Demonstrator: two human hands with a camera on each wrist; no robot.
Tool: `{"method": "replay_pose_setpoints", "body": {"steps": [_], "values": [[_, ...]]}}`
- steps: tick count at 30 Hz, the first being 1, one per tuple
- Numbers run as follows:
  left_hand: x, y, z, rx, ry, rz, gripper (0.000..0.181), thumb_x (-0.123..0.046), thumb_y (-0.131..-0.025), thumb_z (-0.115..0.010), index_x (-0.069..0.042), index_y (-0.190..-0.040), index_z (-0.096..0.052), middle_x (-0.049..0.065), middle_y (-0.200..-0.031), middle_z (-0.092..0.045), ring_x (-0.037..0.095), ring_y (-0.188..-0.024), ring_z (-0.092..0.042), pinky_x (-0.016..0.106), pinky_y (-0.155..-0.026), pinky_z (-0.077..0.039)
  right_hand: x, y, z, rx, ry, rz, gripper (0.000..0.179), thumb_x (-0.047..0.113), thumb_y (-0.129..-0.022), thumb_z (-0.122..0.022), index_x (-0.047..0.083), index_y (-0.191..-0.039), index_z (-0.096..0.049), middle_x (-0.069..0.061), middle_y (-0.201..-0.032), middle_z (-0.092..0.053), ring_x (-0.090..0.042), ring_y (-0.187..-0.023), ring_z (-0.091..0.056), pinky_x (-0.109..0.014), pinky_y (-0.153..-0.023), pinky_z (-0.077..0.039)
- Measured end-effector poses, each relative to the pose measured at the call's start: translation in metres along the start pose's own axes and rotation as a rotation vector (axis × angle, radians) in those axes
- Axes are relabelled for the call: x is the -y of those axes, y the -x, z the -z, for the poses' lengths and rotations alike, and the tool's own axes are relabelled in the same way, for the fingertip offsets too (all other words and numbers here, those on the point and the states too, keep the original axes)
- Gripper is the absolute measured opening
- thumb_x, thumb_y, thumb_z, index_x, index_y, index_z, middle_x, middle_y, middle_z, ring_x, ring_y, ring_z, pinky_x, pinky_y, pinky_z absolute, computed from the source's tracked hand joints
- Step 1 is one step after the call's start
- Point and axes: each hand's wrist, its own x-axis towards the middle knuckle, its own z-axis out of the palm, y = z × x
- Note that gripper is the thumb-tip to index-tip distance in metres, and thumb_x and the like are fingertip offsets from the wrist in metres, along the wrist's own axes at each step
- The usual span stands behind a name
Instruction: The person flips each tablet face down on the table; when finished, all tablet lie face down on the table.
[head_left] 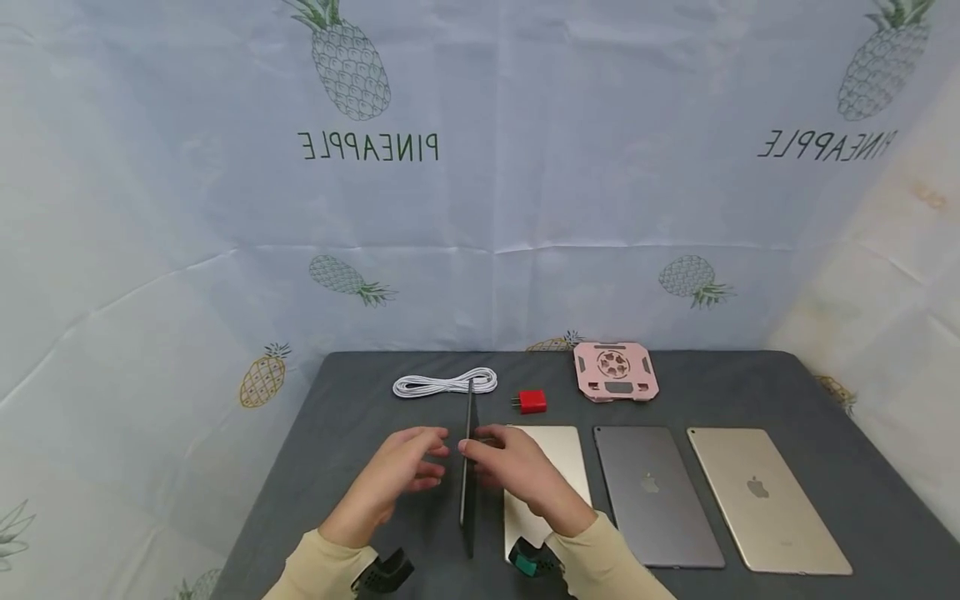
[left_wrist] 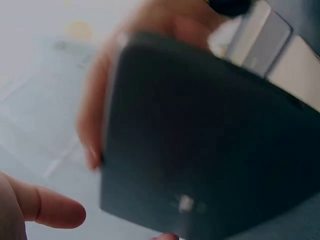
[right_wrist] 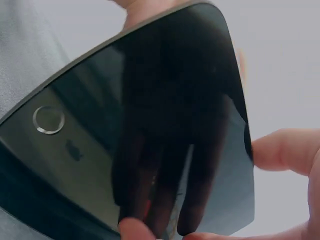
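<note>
A dark tablet stands on edge above the table, seen edge-on in the head view. My right hand grips its side, the thumb against the rim. Its glossy screen with a round home button faces the right wrist camera and mirrors fingers and another tablet's logo. In the left wrist view the tablet's dark back is blurred, with a small pale mark. My left hand hovers left of the tablet, fingers loosely bent, holding nothing; the thumb is apart from the tablet.
Right of the held tablet lie a gold tablet partly under my right arm, a grey tablet and another gold tablet. Behind are a coiled white cable, a red charger plug and a pink stand with a round grille.
</note>
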Motion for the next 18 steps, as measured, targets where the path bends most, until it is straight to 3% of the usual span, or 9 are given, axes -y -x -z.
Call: {"method": "replay_pose_setpoints", "body": {"steps": [8, 13, 18], "values": [[0.031, -0.018, -0.001, 0.035, -0.068, 0.133, 0.054, -0.030, -0.099, -0.055, 0.006, -0.139, -0.063, 0.021, -0.126, -0.072, 0.024, -0.089, -0.073, 0.039, -0.075, -0.065, -0.001, 0.010, 0.021, -0.034, 0.019, 0.075, 0.049, 0.011, -0.100, -0.058, -0.011, -0.144, -0.059, -0.025, -0.125, -0.072, -0.030, -0.101, -0.077, -0.043, -0.077, -0.068], [0.041, -0.020, -0.001, 0.047, -0.077, 0.145, 0.055, -0.028, -0.096, -0.055, 0.008, -0.136, -0.062, 0.021, -0.126, -0.072, 0.024, -0.091, -0.074, 0.042, -0.075, -0.066, -0.016, 0.009, 0.032, -0.003, -0.026, 0.067, 0.047, 0.005, -0.100, -0.055, -0.012, -0.144, -0.059, -0.025, -0.127, -0.074, -0.026, -0.099, -0.078, -0.043, -0.077, -0.068], [0.042, -0.019, 0.005, 0.048, -0.079, 0.142, 0.059, -0.029, -0.098, -0.053, 0.010, -0.141, -0.059, 0.025, -0.133, -0.068, 0.027, -0.098, -0.074, 0.045, -0.080, -0.066, -0.024, 0.008, 0.035, 0.031, -0.110, 0.067, 0.048, 0.004, -0.102, -0.053, -0.013, -0.148, -0.055, -0.028, -0.135, -0.071, -0.024, -0.103, -0.078, -0.042, -0.082, -0.068]]}}
